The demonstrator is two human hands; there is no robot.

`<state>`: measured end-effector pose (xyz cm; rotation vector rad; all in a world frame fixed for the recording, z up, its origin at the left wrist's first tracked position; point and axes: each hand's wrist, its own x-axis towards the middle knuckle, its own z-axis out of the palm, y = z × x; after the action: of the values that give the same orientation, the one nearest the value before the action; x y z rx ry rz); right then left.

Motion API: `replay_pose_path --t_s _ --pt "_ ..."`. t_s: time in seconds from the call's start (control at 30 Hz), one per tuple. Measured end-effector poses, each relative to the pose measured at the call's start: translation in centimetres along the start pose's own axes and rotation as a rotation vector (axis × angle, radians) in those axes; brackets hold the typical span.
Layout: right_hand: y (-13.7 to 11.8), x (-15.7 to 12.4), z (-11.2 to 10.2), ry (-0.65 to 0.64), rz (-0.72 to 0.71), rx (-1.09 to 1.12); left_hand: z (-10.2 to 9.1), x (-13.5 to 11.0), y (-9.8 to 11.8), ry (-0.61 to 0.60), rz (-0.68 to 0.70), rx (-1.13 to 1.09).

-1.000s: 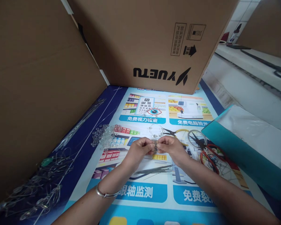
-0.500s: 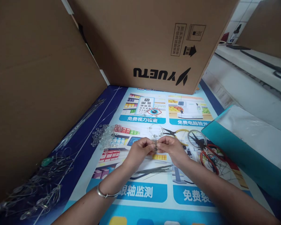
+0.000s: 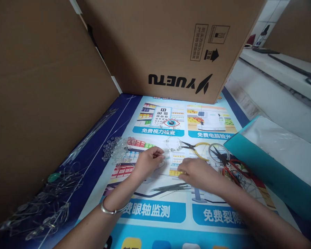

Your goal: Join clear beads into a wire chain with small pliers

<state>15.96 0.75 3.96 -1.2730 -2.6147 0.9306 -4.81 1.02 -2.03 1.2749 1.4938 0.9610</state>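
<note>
My left hand hovers over the printed blue mat, its fingers pinched on a small clear piece with a thin wire that I cannot name. My right hand lies lower and to the right, fingers curled down onto the mat beside a bundle of thin metal pins. A pile of clear beads lies just left of my left hand. A small ring of beads on wire rests just beyond both hands.
Large cardboard boxes wall the left and back. Yellow-handled pliers and red-handled scissors lie to the right, by a teal folder. Wire-and-bead pieces are heaped at the lower left.
My hands were pinched together on a small piece. They have parted: the right hand dropped down to the mat, while the left hand shifted slightly left and kept its pinch.
</note>
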Motion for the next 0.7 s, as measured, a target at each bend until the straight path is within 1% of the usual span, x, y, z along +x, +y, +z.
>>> replay_pose_path --t_s 0.03,0.1,0.17,0.23,0.3,0.37,0.47,0.53,0.6,0.67,0.7 --pt "-0.6 -0.5 0.2 -0.054 -0.057 -0.22 0.0 0.1 -0.1 0.005 0.006 0.02" --pt "-1.8 -1.2 1.2 -0.145 -0.098 -0.515 0.1 0.2 -0.1 0.009 0.012 0.043" --pt "-2.7 -1.5 2.4 -0.154 -0.108 -0.673 0.2 0.2 0.0 0.002 0.006 0.048" --pt "-3.2 -1.5 3.4 -0.137 -0.118 -0.759 0.3 0.1 0.3 -0.01 -0.01 0.032" --pt "-3.4 -1.3 3.9 -0.125 -0.115 -0.808 0.2 0.0 0.5 -0.03 -0.028 0.004" --pt "-3.5 -1.0 3.9 -0.13 -0.115 -0.832 0.2 -0.1 0.7 -0.044 -0.032 -0.01" --pt "-3.5 -0.7 3.2 -0.165 -0.127 -0.812 0.2 -0.2 0.7 -0.048 -0.011 0.023" --pt "-3.1 -0.6 2.6 -0.162 -0.145 -0.782 0.2 -0.3 0.8 -0.041 0.019 0.08" --pt "-2.4 -0.6 2.1 -0.139 -0.186 -0.73 0.0 -0.5 1.1 -0.014 0.093 0.156" --pt "-1.7 -0.6 1.6 -0.133 -0.217 -0.647 -0.4 -0.9 1.8 0.013 0.211 0.24" --pt "-1.5 -0.5 1.3 -0.135 -0.215 -0.609 -0.6 -1.1 2.3 0.007 0.27 0.281"
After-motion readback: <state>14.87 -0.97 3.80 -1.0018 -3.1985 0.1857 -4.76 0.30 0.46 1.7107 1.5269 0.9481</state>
